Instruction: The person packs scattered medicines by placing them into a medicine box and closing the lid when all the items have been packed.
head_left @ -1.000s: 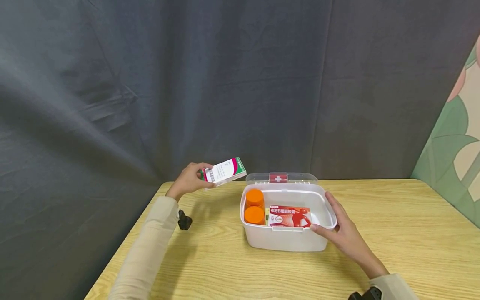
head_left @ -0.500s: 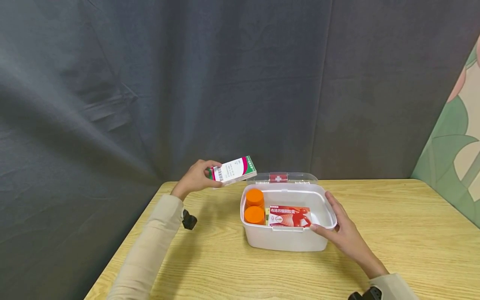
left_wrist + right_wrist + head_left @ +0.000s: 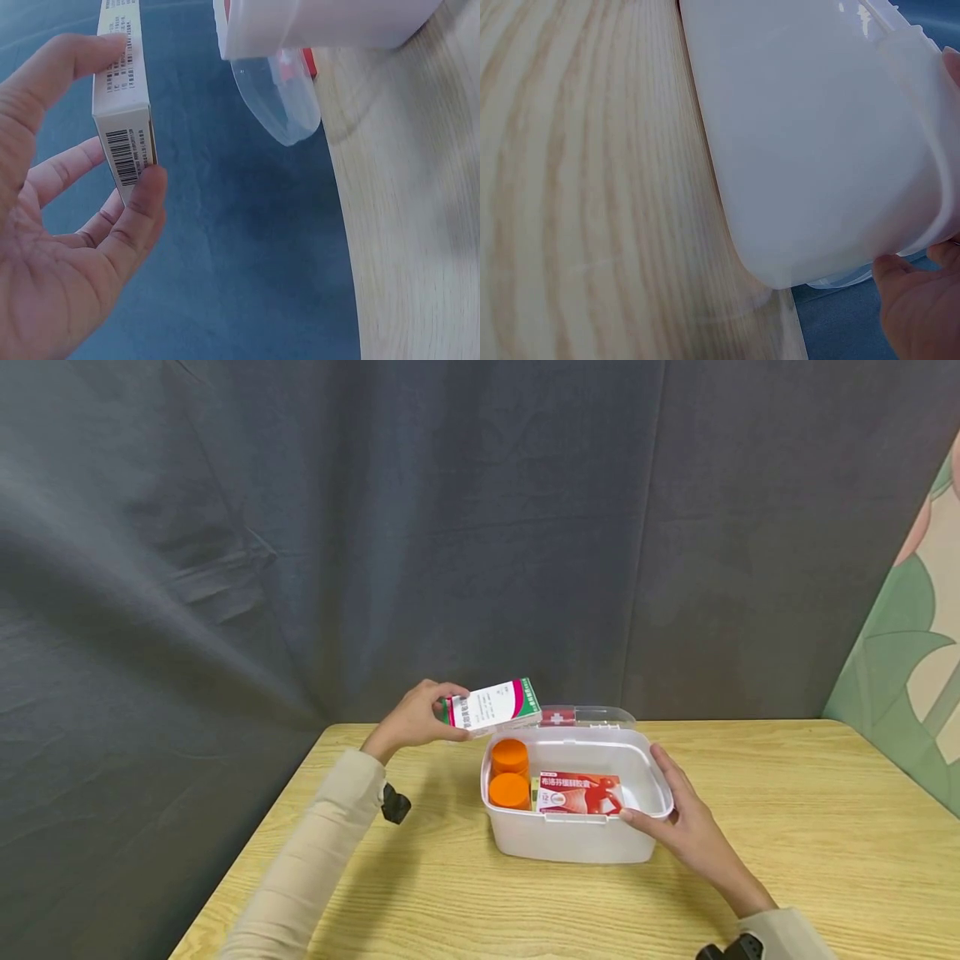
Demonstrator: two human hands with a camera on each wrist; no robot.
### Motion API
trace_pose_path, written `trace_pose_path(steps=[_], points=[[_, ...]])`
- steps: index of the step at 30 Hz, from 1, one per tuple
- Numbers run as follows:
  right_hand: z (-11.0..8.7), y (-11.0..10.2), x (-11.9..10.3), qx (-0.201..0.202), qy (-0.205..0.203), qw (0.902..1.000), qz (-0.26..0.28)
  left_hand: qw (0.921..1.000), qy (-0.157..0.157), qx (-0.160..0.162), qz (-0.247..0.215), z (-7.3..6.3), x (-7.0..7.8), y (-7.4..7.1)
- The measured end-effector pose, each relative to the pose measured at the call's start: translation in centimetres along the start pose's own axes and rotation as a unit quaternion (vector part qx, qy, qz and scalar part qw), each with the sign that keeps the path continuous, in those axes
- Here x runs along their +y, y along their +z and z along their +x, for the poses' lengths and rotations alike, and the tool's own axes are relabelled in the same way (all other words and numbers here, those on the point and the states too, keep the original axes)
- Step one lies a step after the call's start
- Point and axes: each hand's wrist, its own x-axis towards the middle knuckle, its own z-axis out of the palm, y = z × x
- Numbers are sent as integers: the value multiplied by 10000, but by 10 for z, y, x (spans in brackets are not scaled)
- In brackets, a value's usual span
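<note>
My left hand (image 3: pixel 412 718) holds a white, green and magenta medicine box (image 3: pixel 495 705) by its left end, thumb on one side and fingers on the other. This box is tilted in the air above the back left rim of a white plastic first-aid box (image 3: pixel 573 843). In the left wrist view, a barcode shows on the end of the medicine box (image 3: pixel 124 82). My right hand (image 3: pixel 693 827) grips the first-aid box at its right front corner, thumb at the front rim and fingers along the right side. Inside stand two orange-capped bottles (image 3: pixel 509 792) and a red-and-white medicine box (image 3: pixel 581 793).
Behind the first-aid box its clear lid (image 3: pixel 603 717) hangs open, bearing a red label with a white cross. Everything stands on a wooden table (image 3: pixel 787 810). A dark grey curtain (image 3: pixel 480 527) hangs behind the table, and a patterned panel (image 3: pixel 911 635) is at the right.
My left hand has moved right with the white, green and magenta medicine box, bringing it from left of the first-aid box to above its back left rim. My right hand has stayed put.
</note>
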Motion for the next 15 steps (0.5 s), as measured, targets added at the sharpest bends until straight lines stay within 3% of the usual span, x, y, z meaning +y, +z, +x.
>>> trace_pose_path(steps=[15], points=[[0,-2,1,10,-39,10000,-8,9994,228,-257,-33,3,25,18]])
